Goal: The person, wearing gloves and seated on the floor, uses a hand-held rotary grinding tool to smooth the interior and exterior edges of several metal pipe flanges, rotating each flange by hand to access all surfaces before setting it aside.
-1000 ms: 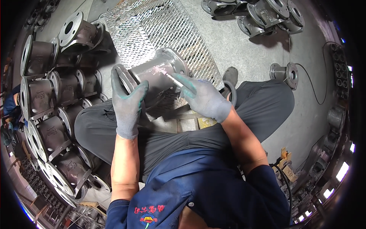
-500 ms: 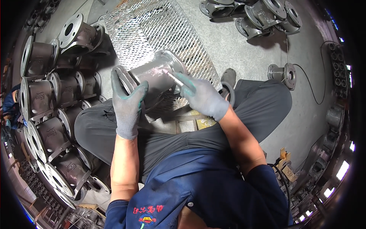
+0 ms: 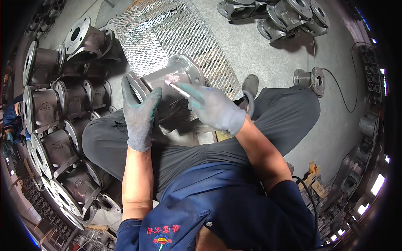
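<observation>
In front of me a dark grey cast-iron flanged valve body (image 3: pixel 169 80) lies on its side above a metal grating. My left hand (image 3: pixel 141 109), in a grey glove with green on the fingers, is closed round its left flange, thumb toward me. My right hand (image 3: pixel 217 106), gloved alike, wraps round a die grinder (image 3: pixel 181 91) with a slim silver shaft and a pinkish tip. That tip meets the casting's upper side at a pale, scuffed patch. The grinder's body is mostly hidden in my fist, and a grey hose-like loop (image 3: pixel 250 103) shows behind my wrist.
Stacked flanged castings (image 3: pixel 46 104) crowd my left side. More castings (image 3: pixel 289 16) stand at the far right, and a single one (image 3: pixel 309 81) sits beyond my right knee. Expanded-metal grating (image 3: pixel 176 29) covers the floor ahead. A black cable (image 3: pixel 340 93) curves along the right floor.
My right hand has moved left and slightly toward me, drawing the grinder's tip along the casting. The left hand and the casting stay nearly where they were.
</observation>
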Action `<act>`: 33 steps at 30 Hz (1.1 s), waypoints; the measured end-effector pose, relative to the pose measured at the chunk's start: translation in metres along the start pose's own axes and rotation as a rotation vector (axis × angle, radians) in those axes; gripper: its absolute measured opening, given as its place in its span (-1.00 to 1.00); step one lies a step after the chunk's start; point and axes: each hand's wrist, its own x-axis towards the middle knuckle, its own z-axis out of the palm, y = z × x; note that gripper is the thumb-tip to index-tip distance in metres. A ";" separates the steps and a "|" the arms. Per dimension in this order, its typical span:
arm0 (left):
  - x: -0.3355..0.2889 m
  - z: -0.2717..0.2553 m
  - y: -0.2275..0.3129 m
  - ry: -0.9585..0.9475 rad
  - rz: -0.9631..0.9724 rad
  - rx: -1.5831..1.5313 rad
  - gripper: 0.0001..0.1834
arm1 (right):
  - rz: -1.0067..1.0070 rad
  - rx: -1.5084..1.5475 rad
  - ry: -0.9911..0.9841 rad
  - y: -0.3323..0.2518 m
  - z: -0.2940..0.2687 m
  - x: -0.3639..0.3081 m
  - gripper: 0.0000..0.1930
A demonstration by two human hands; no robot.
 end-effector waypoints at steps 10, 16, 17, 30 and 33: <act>0.006 0.013 0.020 0.024 0.043 0.033 0.15 | 0.136 0.320 0.161 0.036 -0.005 -0.025 -0.40; 0.032 0.025 0.020 0.040 0.022 -0.041 -0.05 | 0.190 0.414 0.229 0.057 0.019 -0.026 -0.34; 0.032 0.029 0.021 0.071 0.022 -0.027 -0.03 | 0.222 0.383 0.223 0.053 0.020 -0.024 -0.33; 0.047 0.025 0.022 0.032 -0.014 0.041 0.17 | 0.122 0.336 0.483 0.071 0.088 0.003 -0.37; 0.047 0.033 0.031 0.096 0.004 0.050 -0.13 | 0.097 0.280 0.498 0.063 0.083 0.001 -0.36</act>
